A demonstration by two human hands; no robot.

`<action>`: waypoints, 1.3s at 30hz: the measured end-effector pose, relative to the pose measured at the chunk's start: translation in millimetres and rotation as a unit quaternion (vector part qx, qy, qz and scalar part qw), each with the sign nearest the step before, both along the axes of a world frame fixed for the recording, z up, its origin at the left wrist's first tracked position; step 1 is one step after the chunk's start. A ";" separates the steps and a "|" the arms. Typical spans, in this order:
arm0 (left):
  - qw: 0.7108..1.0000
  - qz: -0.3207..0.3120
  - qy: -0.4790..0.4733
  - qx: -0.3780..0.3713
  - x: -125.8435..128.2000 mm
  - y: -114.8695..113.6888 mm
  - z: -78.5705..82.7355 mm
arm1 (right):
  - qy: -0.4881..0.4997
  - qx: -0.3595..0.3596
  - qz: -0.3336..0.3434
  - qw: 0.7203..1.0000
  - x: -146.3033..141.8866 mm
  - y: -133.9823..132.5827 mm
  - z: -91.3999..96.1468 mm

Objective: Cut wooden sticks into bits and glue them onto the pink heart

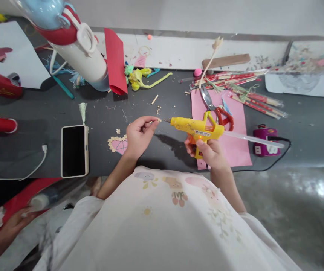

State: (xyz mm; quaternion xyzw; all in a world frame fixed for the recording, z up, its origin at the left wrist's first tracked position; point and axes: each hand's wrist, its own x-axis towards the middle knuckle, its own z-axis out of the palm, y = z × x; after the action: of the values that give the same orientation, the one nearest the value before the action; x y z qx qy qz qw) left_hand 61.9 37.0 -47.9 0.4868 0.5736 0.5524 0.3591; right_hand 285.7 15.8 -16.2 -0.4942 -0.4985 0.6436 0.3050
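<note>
My right hand [208,150] is wrapped round a yellow hot glue gun [197,128], whose clear glue stick [249,137] juts out behind. Its metal nozzle points left, at the fingertips of my left hand [141,135]. Those fingertips pinch a tiny pale bead-like piece [159,120], right at the nozzle's tip. Partly hidden behind my left hand lies a pink paper heart [119,145] with drawn lines and small pale pieces along its edge. A few more small pale pieces [158,110] lie on the dark table beyond my fingers.
Left of the heart lies a phone [74,150]. A large bottle [80,52] and a red card [115,62] stand behind. Pink paper [235,150] bears red-handled scissors [224,117]; wrapped sticks [259,101] lie beyond. A purple power socket [266,141] with a cord is at right. Another person's arm [12,229] shows lower left.
</note>
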 end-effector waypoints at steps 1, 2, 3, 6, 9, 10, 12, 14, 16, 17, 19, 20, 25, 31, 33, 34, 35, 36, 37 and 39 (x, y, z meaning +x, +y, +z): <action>1.000 -0.001 0.002 0.001 0.1 0.1 -0.3 | 0.000 -0.005 0.001 1.000 0.0 0.1 -0.2; 1.000 -0.002 0.002 0.001 0.1 0.1 -0.5 | 0.000 -0.010 0.004 1.000 0.2 0.2 -0.5; 1.000 -0.002 0.003 0.001 0.2 0.0 -0.6 | 0.002 -0.013 0.005 1.000 0.4 0.2 -0.9; 1.000 -0.006 0.000 0.000 0.5 -0.2 -0.2 | 0.013 -0.018 0.009 1.000 1.5 0.2 -2.1; 1.000 -0.008 0.003 -0.001 0.9 -0.4 0.9 | 0.012 -0.022 0.011 1.000 2.0 0.6 -2.6; 1.000 -0.009 0.004 -0.002 0.9 -0.4 1.2 | 0.009 -0.024 0.013 1.000 2.0 0.9 -2.5; 1.000 -0.011 0.009 -0.004 1.0 -0.5 1.6 | 0.001 -0.026 0.016 1.000 1.7 1.6 -2.0; 1.000 -0.010 0.013 -0.004 0.9 -0.5 1.6 | -0.004 -0.024 0.018 1.000 1.2 2.3 -1.5; 1.000 -0.009 0.014 -0.001 0.7 -0.5 1.4 | 0.000 -0.021 0.019 1.000 0.9 2.8 -1.3; 1.000 -0.008 0.013 -0.001 0.6 -0.5 1.3 | 0.003 -0.020 0.021 1.000 0.9 2.9 -1.4; 1.000 -0.008 0.010 -0.001 0.4 -0.4 1.2 | 0.005 -0.018 0.026 0.999 1.2 2.8 -1.7; 1.000 -0.008 0.009 -0.001 0.3 -0.4 1.2 | 0.002 -0.017 0.028 0.999 1.4 2.7 -2.0; 1.000 -0.007 0.013 0.002 0.3 -0.8 1.5 | -0.007 -0.019 0.029 0.999 2.3 2.2 -2.1; 1.000 -0.008 0.020 0.008 0.3 -1.2 1.7 | -0.005 -0.018 0.023 1.000 2.3 2.2 -1.2; 1.000 -0.007 0.017 0.006 0.3 -1.1 1.4 | -0.010 -0.015 0.023 1.000 2.7 2.1 -1.6; 1.000 -0.006 0.014 0.004 0.3 -1.1 1.1 | -0.011 -0.013 0.025 1.000 3.0 2.1 -2.0; 1.000 -0.006 0.010 0.003 0.3 -1.0 0.9 | -0.012 -0.012 0.027 1.000 3.3 2.0 -2.2; 1.000 -0.005 0.008 0.002 0.3 -0.9 0.6 | -0.013 -0.013 0.029 0.999 3.4 2.0 -2.4; 1.000 -0.005 0.006 0.002 0.4 -0.9 0.6 | -0.015 -0.014 0.031 0.999 3.5 2.0 -2.4; 1.000 -0.006 0.006 0.001 0.6 -0.8 0.9 | -0.017 -0.016 0.032 0.999 3.1 2.0 -2.1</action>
State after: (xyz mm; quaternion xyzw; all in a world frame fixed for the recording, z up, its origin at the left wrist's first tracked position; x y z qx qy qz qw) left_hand 62.5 36.2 -47.0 0.4935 0.5724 0.5481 0.3584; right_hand 288.8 17.8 -18.3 -0.4939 -0.5092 0.6520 0.2677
